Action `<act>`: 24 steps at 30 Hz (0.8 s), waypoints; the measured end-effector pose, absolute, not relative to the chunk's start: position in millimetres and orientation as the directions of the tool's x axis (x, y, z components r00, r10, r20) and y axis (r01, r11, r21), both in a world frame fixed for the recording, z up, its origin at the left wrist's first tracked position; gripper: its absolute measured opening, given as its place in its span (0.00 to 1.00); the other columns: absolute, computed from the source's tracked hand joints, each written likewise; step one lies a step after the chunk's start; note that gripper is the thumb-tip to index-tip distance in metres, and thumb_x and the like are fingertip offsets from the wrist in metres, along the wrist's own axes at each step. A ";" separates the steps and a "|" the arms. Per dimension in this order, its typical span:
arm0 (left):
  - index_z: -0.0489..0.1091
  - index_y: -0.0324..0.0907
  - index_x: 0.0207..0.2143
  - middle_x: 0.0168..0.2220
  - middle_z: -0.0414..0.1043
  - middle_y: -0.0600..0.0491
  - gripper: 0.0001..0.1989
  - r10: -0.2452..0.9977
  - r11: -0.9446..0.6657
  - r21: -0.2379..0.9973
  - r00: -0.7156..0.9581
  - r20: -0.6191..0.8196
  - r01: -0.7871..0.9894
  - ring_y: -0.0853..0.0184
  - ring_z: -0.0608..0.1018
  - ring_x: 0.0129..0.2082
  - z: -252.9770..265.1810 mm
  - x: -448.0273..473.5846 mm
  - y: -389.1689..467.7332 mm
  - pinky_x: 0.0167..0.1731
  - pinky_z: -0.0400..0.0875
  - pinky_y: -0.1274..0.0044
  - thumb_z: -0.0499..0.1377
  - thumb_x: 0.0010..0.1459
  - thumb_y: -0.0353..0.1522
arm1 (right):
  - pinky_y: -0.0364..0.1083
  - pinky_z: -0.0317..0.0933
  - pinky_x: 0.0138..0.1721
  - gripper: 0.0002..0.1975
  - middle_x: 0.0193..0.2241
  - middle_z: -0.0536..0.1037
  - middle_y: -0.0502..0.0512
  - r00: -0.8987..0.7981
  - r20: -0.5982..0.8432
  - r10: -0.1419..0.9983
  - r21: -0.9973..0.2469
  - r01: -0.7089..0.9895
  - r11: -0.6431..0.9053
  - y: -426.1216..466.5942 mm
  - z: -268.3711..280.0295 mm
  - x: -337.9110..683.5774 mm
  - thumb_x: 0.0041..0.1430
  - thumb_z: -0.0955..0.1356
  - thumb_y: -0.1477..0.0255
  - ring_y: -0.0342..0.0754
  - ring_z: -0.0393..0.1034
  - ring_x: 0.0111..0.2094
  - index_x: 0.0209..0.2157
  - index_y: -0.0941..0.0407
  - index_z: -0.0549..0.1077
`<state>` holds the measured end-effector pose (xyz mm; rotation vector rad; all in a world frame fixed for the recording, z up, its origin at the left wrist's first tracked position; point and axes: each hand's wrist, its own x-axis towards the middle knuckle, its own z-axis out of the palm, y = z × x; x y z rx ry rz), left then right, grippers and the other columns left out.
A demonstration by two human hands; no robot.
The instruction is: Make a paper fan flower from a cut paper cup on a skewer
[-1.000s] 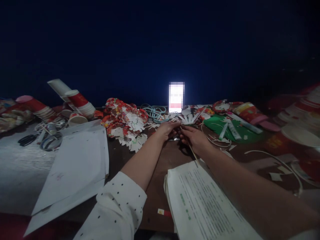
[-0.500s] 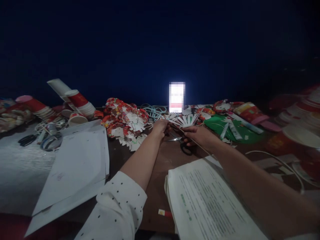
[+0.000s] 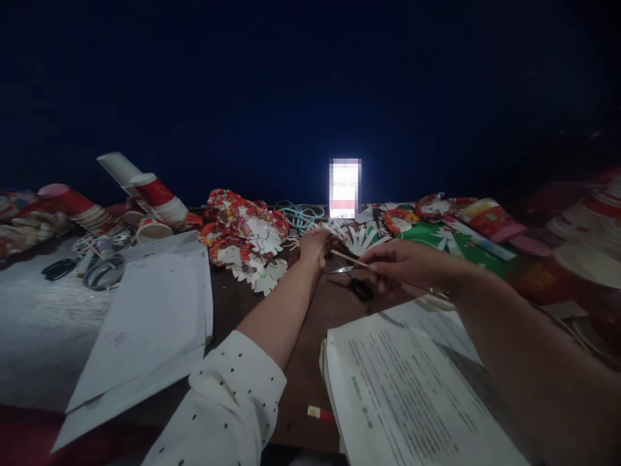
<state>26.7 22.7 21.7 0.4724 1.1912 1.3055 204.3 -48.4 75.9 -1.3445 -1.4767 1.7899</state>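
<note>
From the person's head, one camera looks forward and down over the table (image 3: 305,378). A sleeve (image 3: 233,398) is close at seven o'clock, dark background (image 3: 310,97) beyond at twelve.

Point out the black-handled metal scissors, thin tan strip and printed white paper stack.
Black-handled metal scissors (image 3: 361,290): head view, on the handle.
Thin tan strip (image 3: 350,258): head view, on its exposed stretch.
Printed white paper stack (image 3: 400,385): head view, on the top sheet.

Craft workspace, dim; home or workshop, cannot tell. Evidence: brown table (image 3: 310,323) bearing scissors (image 3: 361,289), flower-shaped paper cut-outs (image 3: 264,238) at far left, stacked paper cups (image 3: 165,199) beyond them leftward, printed sheets (image 3: 388,382) near right.
</note>
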 end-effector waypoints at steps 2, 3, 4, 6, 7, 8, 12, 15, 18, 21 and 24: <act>0.63 0.40 0.23 0.20 0.66 0.58 0.12 0.908 0.253 0.815 -0.163 -0.386 -0.522 0.74 0.76 0.25 21.5 28.2 22.8 0.29 0.72 0.84 0.56 0.58 0.20 | 0.39 0.64 0.18 0.07 0.22 0.77 0.51 -0.345 -0.305 0.888 -0.952 0.088 -0.293 -47.6 68.5 191.9 0.53 0.71 0.79 0.42 0.70 0.20 0.35 0.57 0.79; 0.63 0.40 0.23 0.21 0.67 0.58 0.12 0.913 0.235 0.805 -0.159 -0.375 -0.545 0.74 0.77 0.26 22.1 28.8 22.6 0.31 0.73 0.83 0.56 0.58 0.20 | 0.38 0.63 0.17 0.07 0.22 0.77 0.50 -0.287 -0.273 0.918 -0.960 0.030 -0.277 -45.8 63.6 185.9 0.53 0.70 0.79 0.41 0.69 0.20 0.35 0.57 0.79; 0.64 0.40 0.24 0.22 0.69 0.57 0.12 0.923 0.214 0.794 -0.150 -0.355 -0.569 0.73 0.78 0.28 23.1 29.4 22.3 0.33 0.74 0.83 0.56 0.57 0.19 | 0.37 0.60 0.15 0.07 0.22 0.76 0.50 -0.212 -0.252 0.944 -0.965 -0.019 -0.262 -43.5 58.6 180.7 0.54 0.70 0.80 0.40 0.67 0.19 0.35 0.58 0.78; 0.65 0.40 0.24 0.24 0.71 0.56 0.12 0.943 0.169 0.767 -0.125 -0.309 -0.618 0.72 0.80 0.32 25.6 30.9 21.4 0.36 0.75 0.81 0.56 0.57 0.19 | 0.35 0.56 0.14 0.06 0.23 0.75 0.50 -0.069 -0.209 0.975 -0.970 -0.111 -0.216 -38.4 49.8 173.8 0.54 0.69 0.80 0.38 0.65 0.19 0.34 0.58 0.77; 0.65 0.39 0.24 0.25 0.72 0.56 0.11 0.954 0.141 0.749 -0.114 -0.278 -0.647 0.71 0.80 0.33 26.8 31.8 20.9 0.38 0.75 0.81 0.56 0.57 0.19 | 0.34 0.55 0.13 0.05 0.24 0.76 0.49 -0.015 -0.185 0.983 -0.973 -0.137 -0.186 -36.3 46.3 172.2 0.55 0.69 0.79 0.37 0.64 0.19 0.34 0.58 0.77; 0.66 0.39 0.24 0.26 0.73 0.55 0.11 0.965 0.110 0.728 -0.103 -0.242 -0.676 0.71 0.81 0.35 27.8 32.9 20.3 0.41 0.75 0.80 0.56 0.57 0.19 | 0.34 0.54 0.14 0.05 0.24 0.76 0.49 0.034 -0.156 0.987 -0.977 -0.152 -0.149 -34.7 43.4 171.5 0.55 0.70 0.79 0.37 0.64 0.19 0.35 0.58 0.77; 0.66 0.39 0.25 0.26 0.73 0.54 0.11 0.958 0.119 0.668 -0.093 -0.272 -0.735 0.69 0.81 0.38 27.1 37.8 18.4 0.44 0.75 0.79 0.57 0.56 0.18 | 0.35 0.57 0.15 0.06 0.26 0.76 0.48 0.131 -0.080 0.988 -0.989 -0.137 -0.062 -33.9 35.1 171.1 0.56 0.70 0.77 0.38 0.66 0.20 0.37 0.57 0.77; 0.66 0.39 0.24 0.24 0.72 0.54 0.12 0.912 0.242 0.668 -0.070 -0.404 -0.703 0.69 0.81 0.33 24.7 40.1 16.8 0.38 0.76 0.79 0.56 0.55 0.17 | 0.36 0.60 0.15 0.07 0.26 0.76 0.49 0.084 -0.146 0.986 -0.984 -0.118 -0.135 -37.3 30.3 166.7 0.57 0.68 0.80 0.38 0.66 0.19 0.36 0.58 0.76; 0.66 0.38 0.24 0.23 0.73 0.53 0.11 0.911 0.267 0.684 -0.054 -0.409 -0.679 0.71 0.79 0.27 25.0 40.4 14.3 0.34 0.76 0.80 0.55 0.55 0.17 | 0.36 0.60 0.15 0.09 0.25 0.75 0.48 0.015 -0.258 0.966 -0.958 -0.134 -0.254 -41.1 28.8 159.1 0.58 0.66 0.82 0.38 0.65 0.18 0.37 0.58 0.76; 0.65 0.38 0.25 0.21 0.71 0.55 0.10 0.907 0.265 0.717 -0.085 -0.412 -0.645 0.73 0.77 0.23 27.7 39.7 11.4 0.31 0.76 0.81 0.55 0.53 0.17 | 0.34 0.57 0.14 0.10 0.22 0.72 0.47 -0.044 -0.321 0.946 -0.917 -0.235 -0.322 -42.4 29.8 153.4 0.59 0.64 0.83 0.37 0.62 0.17 0.38 0.58 0.74; 0.66 0.38 0.25 0.22 0.71 0.56 0.07 0.902 0.278 0.765 -0.115 -0.416 -0.581 0.74 0.75 0.21 30.7 39.0 9.2 0.26 0.73 0.84 0.57 0.52 0.19 | 0.31 0.48 0.12 0.07 0.21 0.68 0.45 -0.136 -0.341 0.930 -0.840 -0.399 -0.367 -41.3 30.6 152.3 0.60 0.64 0.81 0.34 0.55 0.15 0.35 0.58 0.72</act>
